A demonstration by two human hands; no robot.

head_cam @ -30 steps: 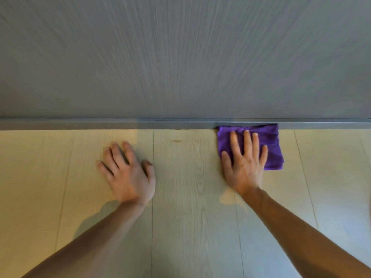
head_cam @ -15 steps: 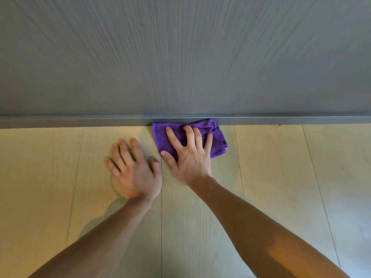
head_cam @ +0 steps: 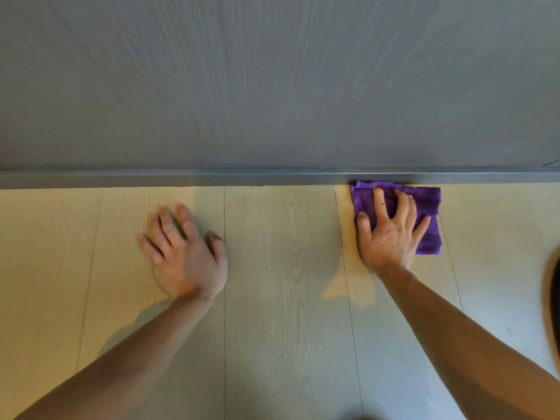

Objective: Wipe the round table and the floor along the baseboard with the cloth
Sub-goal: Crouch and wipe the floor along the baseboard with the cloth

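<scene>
While my right hand (head_cam: 391, 234) presses flat on the purple cloth (head_cam: 424, 201), fingers spread rather than clenched, the cloth lies on the floor (head_cam: 288, 268) touching the baseboard (head_cam: 181, 178). My left hand (head_cam: 185, 253) rests released, palm down on bare floor, well apart.

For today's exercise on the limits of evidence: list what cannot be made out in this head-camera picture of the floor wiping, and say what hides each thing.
1. Head view: the floor under the purple cloth, hidden by the cloth and the right hand.
2. Head view: the floor under the left hand, flat on the boards.
3. Head view: the round table, outside the frame.
4. Head view: the dark shape, cut off by the right edge.
5. Head view: the baseboard, cut off at both edges.
</scene>
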